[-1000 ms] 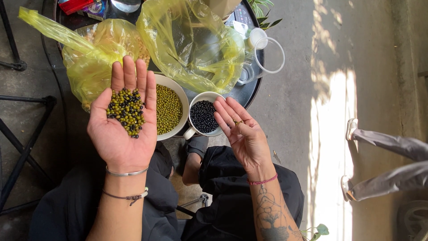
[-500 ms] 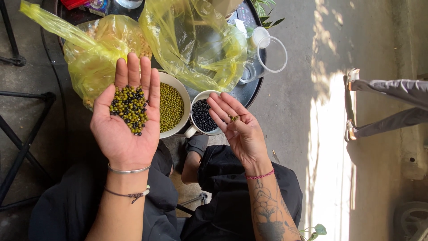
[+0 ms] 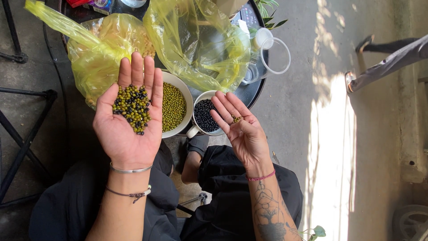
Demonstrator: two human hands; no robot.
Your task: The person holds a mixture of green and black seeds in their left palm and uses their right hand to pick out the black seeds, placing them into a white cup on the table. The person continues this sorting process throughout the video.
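Observation:
My left hand (image 3: 129, 120) is held flat, palm up, with a heap of mixed green and black beans (image 3: 132, 108) on the palm and fingers. Just right of it stands a white bowl of green beans (image 3: 174, 107). My right hand (image 3: 240, 129) is palm up and open over a white cup of black beans (image 3: 204, 117), with a few green beans (image 3: 236, 119) resting at the base of its fingers.
Two yellow plastic bags (image 3: 196, 40) lie on a dark round table (image 3: 249, 91) behind the bowls. A clear lid (image 3: 275, 56) sits at the table's right edge. Another person's legs (image 3: 388, 62) pass at upper right. Black metal stand legs (image 3: 22, 134) stand at left.
My right hand has drifted slightly right and lower, and its fingers have spread. The passer-by's legs moved upward. The left hand stays still with its beans.

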